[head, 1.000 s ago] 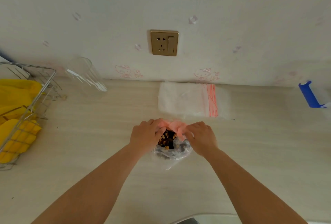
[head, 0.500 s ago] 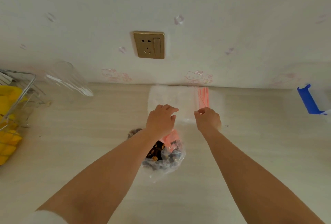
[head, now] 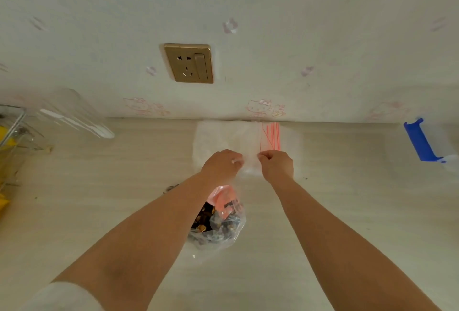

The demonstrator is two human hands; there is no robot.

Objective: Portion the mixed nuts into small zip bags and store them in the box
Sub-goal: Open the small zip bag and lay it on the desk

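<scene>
The left hand (head: 221, 165) and the right hand (head: 276, 165) both rest at the near edge of the stack of small zip bags (head: 236, 140), each grip narrow — fingertips curled and pinching the thin clear plastic between them. The stack lies flat on the desk (head: 360, 211) against the wall, its red zip strips (head: 272, 136) on the right side, just above the right hand. Nearer the camera, between the two forearms and partly hidden under the left one, sits the bag of mixed nuts (head: 218, 226) — clear plastic with a pink top, open and slumped, touching neither hand. At the right edge of the desk stands a clear box with a blue latch (head: 419, 141). On the left are a clear glass tumbler (head: 72, 114) lying tilted and a wire basket (head: 11, 131) with something yellow in it. A gold wall socket (head: 188, 63) sits above the stack.
</scene>
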